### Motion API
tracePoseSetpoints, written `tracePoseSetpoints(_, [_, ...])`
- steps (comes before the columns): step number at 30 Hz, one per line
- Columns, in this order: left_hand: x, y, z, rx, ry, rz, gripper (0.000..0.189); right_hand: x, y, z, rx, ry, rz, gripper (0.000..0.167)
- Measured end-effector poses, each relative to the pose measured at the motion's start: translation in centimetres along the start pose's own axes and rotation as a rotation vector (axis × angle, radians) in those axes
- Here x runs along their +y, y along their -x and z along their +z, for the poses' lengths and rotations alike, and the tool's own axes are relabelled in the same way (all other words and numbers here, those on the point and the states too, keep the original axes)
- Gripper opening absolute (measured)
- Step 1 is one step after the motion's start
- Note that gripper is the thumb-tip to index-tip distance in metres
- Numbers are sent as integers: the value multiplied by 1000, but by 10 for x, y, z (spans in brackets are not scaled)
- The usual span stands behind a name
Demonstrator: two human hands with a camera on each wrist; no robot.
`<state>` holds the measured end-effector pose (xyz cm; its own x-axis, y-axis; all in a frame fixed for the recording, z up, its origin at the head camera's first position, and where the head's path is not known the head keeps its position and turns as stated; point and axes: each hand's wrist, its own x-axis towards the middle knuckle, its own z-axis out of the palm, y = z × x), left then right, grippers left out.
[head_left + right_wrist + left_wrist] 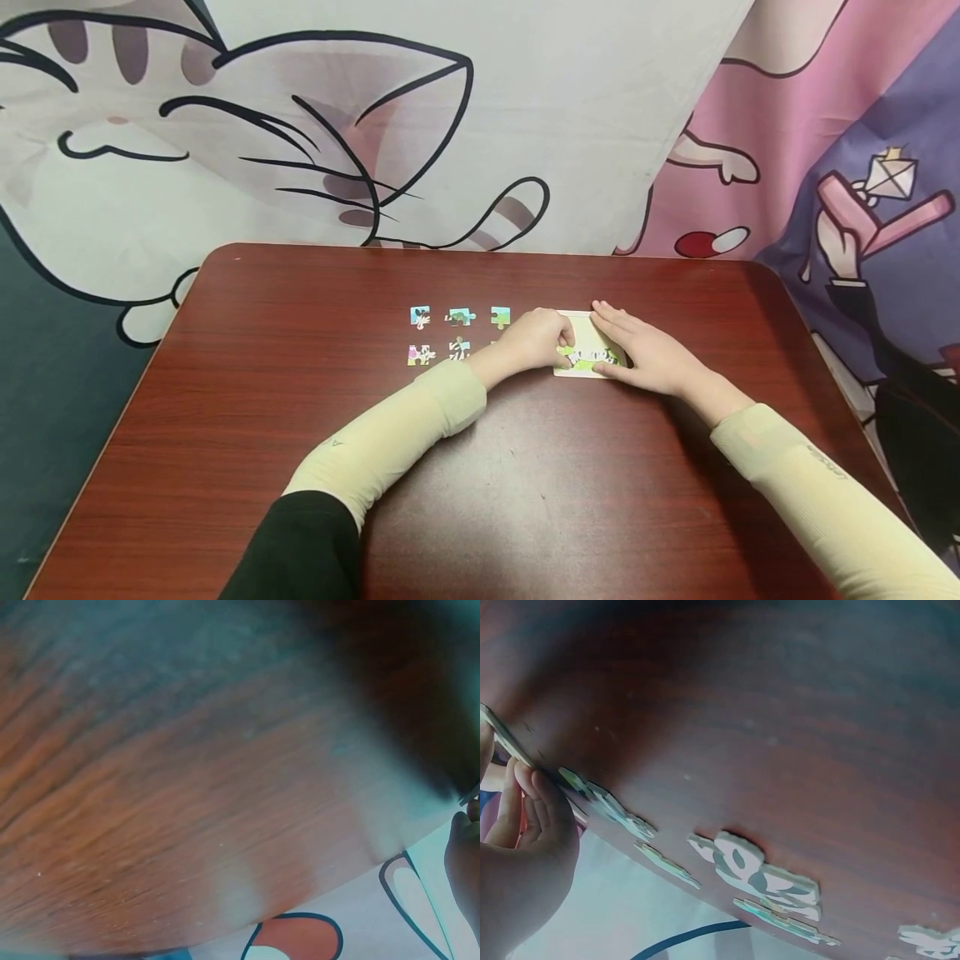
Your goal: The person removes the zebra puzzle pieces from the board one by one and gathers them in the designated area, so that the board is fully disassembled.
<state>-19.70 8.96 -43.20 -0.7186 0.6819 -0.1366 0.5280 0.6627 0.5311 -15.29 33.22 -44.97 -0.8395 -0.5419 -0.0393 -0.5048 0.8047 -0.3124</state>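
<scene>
A pale puzzle board (576, 318) lies on the table, with green and white puzzle pieces (588, 358) along its near side. My left hand (536, 337) is over the board's left edge, fingers curled and thumb at the near-left piece. In the left wrist view the left hand (536, 817) is beside the thin edge of the board (510, 742); what is between its fingertips is mostly hidden. My right hand (648, 350) rests at the board's right side with fingers extended, thumb touching the near-right piece. Only a bit of the right hand (465, 870) enters the right wrist view.
Left of the board, loose jigsaw pieces lie in two rows, among them a blue piece (420, 317), a green one (500, 316) and a pinkish one (420, 356). The brown table (480, 467) meets a cartoon-printed cloth (585, 125) at its far edge.
</scene>
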Motion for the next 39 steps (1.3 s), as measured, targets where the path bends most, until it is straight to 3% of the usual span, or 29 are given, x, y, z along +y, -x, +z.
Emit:
tracePoseSetpoints(19, [-1, 2, 0, -4, 9, -2, 27, 2, -1, 10, 25, -2, 25, 81])
tracePoseSetpoints(39, [-1, 0, -2, -4, 37, -20, 27, 2, -3, 6, 41, -10, 29, 81])
